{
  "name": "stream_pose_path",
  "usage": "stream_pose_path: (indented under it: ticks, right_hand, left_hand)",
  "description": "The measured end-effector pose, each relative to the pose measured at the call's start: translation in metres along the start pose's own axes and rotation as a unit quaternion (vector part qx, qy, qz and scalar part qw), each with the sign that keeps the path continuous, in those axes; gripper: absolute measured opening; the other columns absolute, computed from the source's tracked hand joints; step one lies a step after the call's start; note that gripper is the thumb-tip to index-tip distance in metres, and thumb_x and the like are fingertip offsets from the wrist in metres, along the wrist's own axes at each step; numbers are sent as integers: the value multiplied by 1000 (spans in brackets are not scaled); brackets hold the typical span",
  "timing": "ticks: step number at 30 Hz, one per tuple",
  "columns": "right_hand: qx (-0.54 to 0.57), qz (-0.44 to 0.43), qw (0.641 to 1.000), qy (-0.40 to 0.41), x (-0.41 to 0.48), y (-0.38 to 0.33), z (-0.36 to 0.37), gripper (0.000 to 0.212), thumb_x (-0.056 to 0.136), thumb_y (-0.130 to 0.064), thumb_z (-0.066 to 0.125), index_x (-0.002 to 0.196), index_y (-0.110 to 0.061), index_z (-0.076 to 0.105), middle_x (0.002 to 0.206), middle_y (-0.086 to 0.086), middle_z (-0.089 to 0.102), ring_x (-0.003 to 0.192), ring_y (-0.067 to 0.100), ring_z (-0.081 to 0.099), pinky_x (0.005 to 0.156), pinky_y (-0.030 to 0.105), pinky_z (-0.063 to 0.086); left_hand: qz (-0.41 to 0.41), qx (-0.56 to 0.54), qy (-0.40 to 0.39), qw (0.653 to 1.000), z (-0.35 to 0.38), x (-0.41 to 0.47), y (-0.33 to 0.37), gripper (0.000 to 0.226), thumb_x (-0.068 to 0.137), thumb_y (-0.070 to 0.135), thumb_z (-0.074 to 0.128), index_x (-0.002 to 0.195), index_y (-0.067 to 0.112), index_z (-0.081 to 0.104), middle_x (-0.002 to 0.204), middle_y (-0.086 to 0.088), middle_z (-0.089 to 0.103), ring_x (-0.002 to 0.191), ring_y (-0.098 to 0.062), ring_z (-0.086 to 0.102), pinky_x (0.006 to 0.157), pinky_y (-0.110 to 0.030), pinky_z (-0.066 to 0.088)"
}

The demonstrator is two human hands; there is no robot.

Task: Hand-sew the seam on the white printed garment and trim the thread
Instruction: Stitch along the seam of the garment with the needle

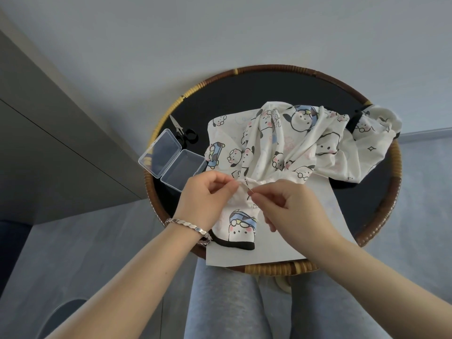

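Scissors (pixel 182 133): they lie on the left side of the round table (pixel 256 89), well clear of your hands, parked where you can reach them once the thread needs cutting. By my reading that step is not yet due.

Clear case (pixel 171 160): it sits open just below the scissors, lid flat beside its tray. It looks empty, though its clear plastic makes that hard to confirm.

Left hand (pixel 208 194): your grip here is closed, thumb and forefinger pinched together on a small fold of the cloth. You hold the fold lifted off the table so the seam stands taut and reachable from both sides. A silver bracelet (pixel 190 228) rides on this wrist.

Garment (pixel 281 145): the white printed piece lies bunched across the middle of the table, partly on a white sheet (pixel 293 238), its right part draped over the far right rim. The worked seam is the near gathered part, between your two hands.

Needle (pixel 250 191): a thin dark sliver shows at the fold, right at your right fingertips. The thread is too fine to see.

Right hand (pixel 291 206): this grip is also closed, fingertips pressed together on the needle just beside the left pinch. Keeping the hands this near probably keeps the stitches short and steadies the cloth.
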State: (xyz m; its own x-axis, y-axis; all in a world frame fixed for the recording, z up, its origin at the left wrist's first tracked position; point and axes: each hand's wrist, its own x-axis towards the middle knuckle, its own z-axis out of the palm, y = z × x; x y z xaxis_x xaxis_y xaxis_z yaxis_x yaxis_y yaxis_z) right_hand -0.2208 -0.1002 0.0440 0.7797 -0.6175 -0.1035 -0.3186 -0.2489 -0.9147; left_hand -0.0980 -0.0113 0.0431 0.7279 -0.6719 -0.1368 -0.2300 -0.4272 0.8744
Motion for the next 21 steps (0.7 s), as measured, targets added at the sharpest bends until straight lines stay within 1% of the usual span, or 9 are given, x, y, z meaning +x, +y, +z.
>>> stream_pose_path:
  ticks: [3,6,10,13,17,21]
  right_hand:
    - [27,24,999,6,-1,-1,2,26,86,-20,60,66,-37,59,50,-9,53,38,1,49,46,12,39]
    - [18,33,999,7,0,-2,2,26,86,-22,60,64,-37,60,41,-12,52,37,1,47,48,15,40]
    - [7,35,999,8,2,-2,2,27,86,-22,59,63,-36,60,43,-15,53,41,2,46,50,17,40]
    - [-6,37,999,9,2,-2,3,25,86,-22,58,63,-32,63,43,-9,52,44,4,44,51,19,39]
    - [-4,41,999,11,1,-3,2,22,86,-21,58,67,-27,66,44,-5,51,47,5,44,48,15,35]
    - [-5,52,999,5,2,-4,2,18,86,-20,57,73,-24,69,46,-4,51,42,3,43,43,12,32]
  left_hand:
    - [3,-8,5,1000,1,0,-1,11,81,18,66,72,25,64,64,12,65,56,7,57,54,-4,42]
    - [7,-7,10,1000,2,-1,0,12,81,18,66,72,26,64,62,12,65,56,6,57,53,-5,42]
    - [17,7,11,1000,3,-2,2,14,82,19,65,71,27,62,64,13,65,57,6,57,53,-4,40]
    - [21,6,11,1000,3,-3,1,17,82,17,65,70,28,60,62,13,64,54,7,55,51,-4,40]
    - [32,16,9,999,3,-5,3,16,82,17,64,70,27,60,63,12,64,55,8,56,53,-3,39]
    - [45,42,14,998,5,-6,2,14,82,17,64,72,25,61,62,13,63,55,8,55,53,-4,39]
